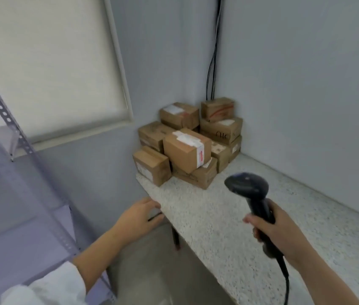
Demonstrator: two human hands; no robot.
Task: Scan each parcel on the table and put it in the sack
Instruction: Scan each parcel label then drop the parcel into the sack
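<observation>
Scanner [250, 194] in R hand [281, 232]

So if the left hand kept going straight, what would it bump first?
Probably the table edge: the left hand points at it, fingertips about touching. Depth is unclear.

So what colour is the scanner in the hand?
The scanner is black, as the head view shows.

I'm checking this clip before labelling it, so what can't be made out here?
Head view:
Sack: nowhere in frame.
Parcel pile: front boxes hide rear ones, no sure count.
Front label: print blurred, unreadable.
Scanner cable: cut off by the bottom edge.
Left hand: blurred; contact with the table edge unclear.
</observation>
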